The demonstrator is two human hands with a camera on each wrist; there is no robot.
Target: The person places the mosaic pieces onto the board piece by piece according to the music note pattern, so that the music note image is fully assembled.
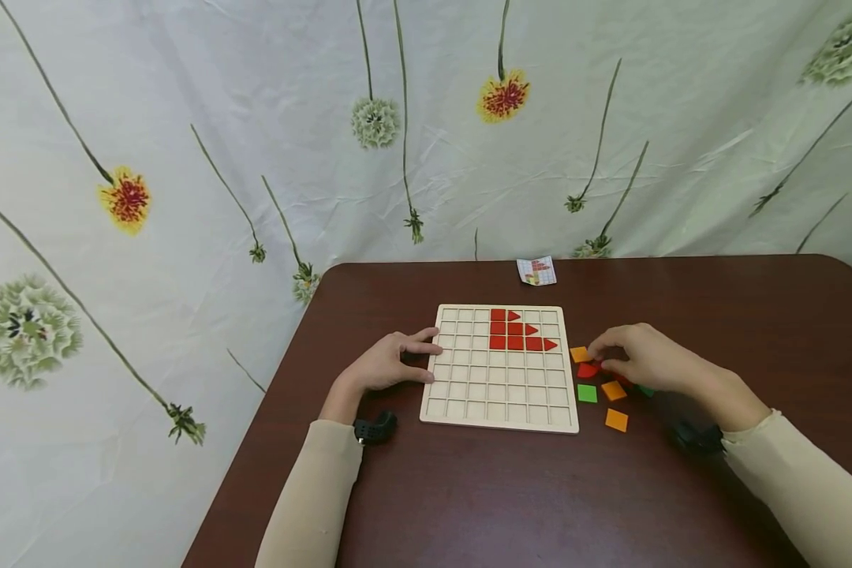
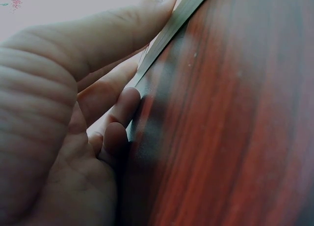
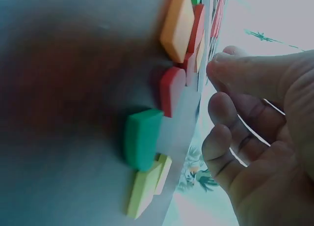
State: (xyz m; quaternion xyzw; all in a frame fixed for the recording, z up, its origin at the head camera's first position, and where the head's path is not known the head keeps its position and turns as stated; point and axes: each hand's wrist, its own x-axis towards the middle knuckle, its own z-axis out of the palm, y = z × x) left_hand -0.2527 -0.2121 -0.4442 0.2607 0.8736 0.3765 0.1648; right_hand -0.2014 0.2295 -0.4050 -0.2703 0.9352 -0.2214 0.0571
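Thumb and fingertip slightly apart, nothing visible between them, the right hand [image 1: 649, 359] hovers over loose tiles [image 1: 616, 420] beside the right edge of a gridded board [image 1: 497, 392], whose left edge the left hand [image 1: 386, 361] touches with spread fingers. The tiles look light, stiff and smooth, best pinched by their sides. Near the table's [image 1: 483, 497] far edge lies a patterned card [image 1: 536, 270], any writing too small to read.
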